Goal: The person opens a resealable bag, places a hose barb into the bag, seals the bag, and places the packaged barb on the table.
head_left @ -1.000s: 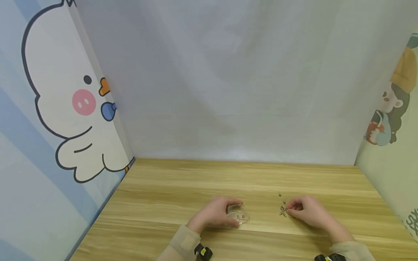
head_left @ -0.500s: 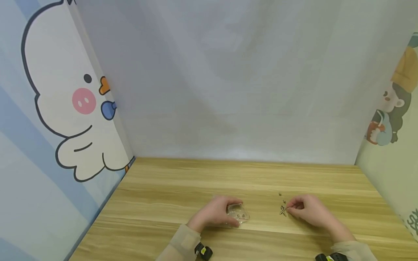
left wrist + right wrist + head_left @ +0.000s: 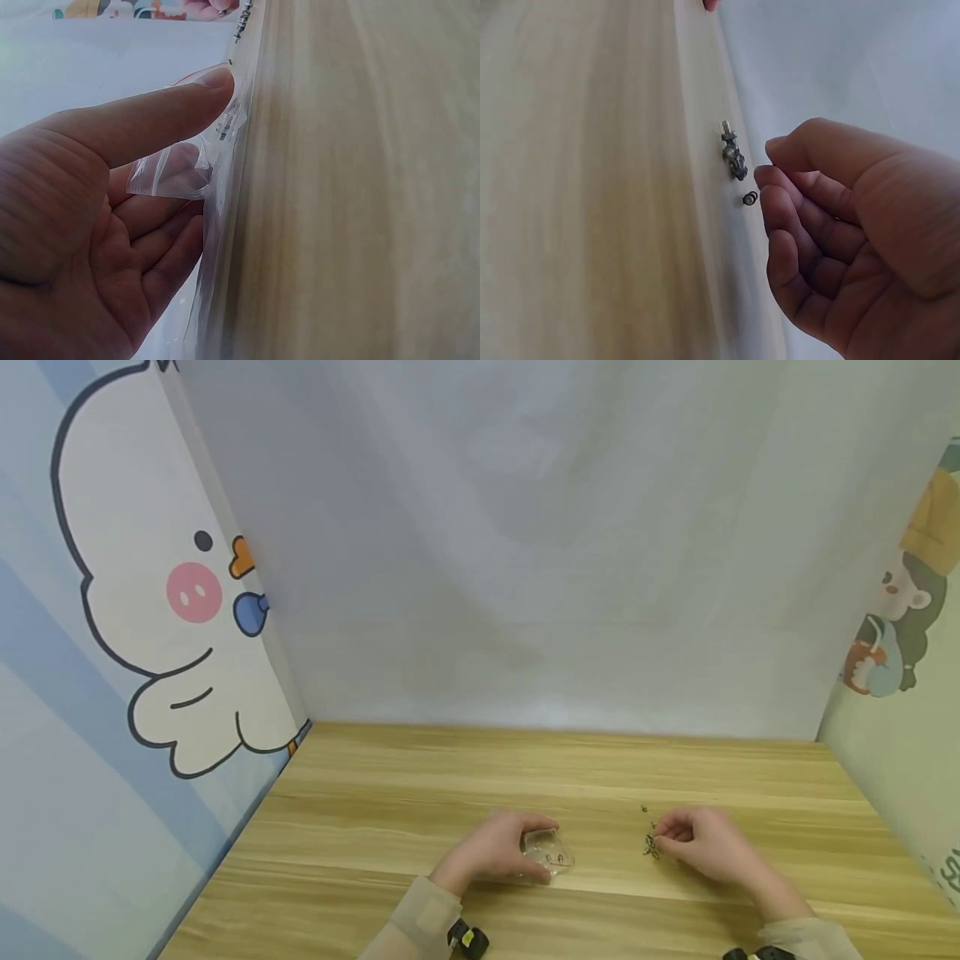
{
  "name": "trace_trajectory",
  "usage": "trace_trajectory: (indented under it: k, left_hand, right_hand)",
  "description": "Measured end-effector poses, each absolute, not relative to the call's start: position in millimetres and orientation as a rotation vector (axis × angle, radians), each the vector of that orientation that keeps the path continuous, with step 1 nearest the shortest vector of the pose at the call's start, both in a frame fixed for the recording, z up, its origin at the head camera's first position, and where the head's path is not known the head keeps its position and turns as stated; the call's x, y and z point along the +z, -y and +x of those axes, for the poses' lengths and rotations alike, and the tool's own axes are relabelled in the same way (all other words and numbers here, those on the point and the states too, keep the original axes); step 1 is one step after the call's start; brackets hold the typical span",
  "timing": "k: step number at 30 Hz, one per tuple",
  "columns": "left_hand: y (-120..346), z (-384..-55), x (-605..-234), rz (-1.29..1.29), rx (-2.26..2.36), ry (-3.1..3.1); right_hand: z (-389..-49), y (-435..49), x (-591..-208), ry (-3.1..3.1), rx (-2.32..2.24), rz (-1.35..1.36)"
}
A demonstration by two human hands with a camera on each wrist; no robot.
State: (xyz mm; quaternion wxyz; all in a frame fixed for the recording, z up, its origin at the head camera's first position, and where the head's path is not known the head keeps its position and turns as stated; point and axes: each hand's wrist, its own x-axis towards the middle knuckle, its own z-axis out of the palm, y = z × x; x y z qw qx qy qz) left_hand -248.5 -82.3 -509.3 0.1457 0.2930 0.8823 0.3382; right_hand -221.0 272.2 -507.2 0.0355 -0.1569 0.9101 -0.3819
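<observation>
My left hand [image 3: 498,847] holds a clear plastic zip bag [image 3: 161,172] on the table, thumb on its near side and fingers behind it. A red line runs along the bag, and a few small metal pieces [image 3: 226,124] show in it. At the right, my right hand [image 3: 701,843] is low over a cluster of small screw-like metal pieces [image 3: 735,154]. Its thumb and forefinger come together at the tips, where a tiny grey metal piece [image 3: 223,12] shows in the left wrist view. The fingers mostly hide it in the right wrist view.
The wood-grain table [image 3: 375,793] carries another small metal piece [image 3: 643,808] behind the cluster. A grey-white sheet [image 3: 555,610] hangs at the table's back edge. Cartoon-printed panels [image 3: 135,552] flank both sides. Each wrist wears a black camera [image 3: 468,938].
The right hand has shifted slightly left over the metal pieces, its fingertips now overlapping the cluster. The left hand and the bag have stayed in place.
</observation>
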Motion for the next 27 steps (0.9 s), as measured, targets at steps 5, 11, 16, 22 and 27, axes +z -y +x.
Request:
trace_trajectory:
  k: [5,11,16,22,27]
  left_hand:
    - [81.8,-247.2,-509.5,0.839,0.974,-2.537]
    - [81.7,-246.4,-510.0,0.823,0.982,-2.535]
    - [81.6,-247.2,-510.1,0.827,0.986,-2.535]
    - [81.4,-249.5,-512.0,0.842,0.985,-2.538]
    - [81.2,-250.8,-512.3,0.851,0.994,-2.535]
  right_hand:
    - [-220.7,-264.4,-510.6,-2.796,-1.194,-0.556]
    - [-220.5,-249.8,-511.0,-2.792,-1.201,-0.638]
    - [-221.8,-237.1,-508.2,-2.781,-1.196,-0.658]
    - [-225.2,-221.1,-507.7,-2.758,-1.194,-0.686]
    - [-227.9,-207.7,-508.7,-2.732,-1.196,-0.721]
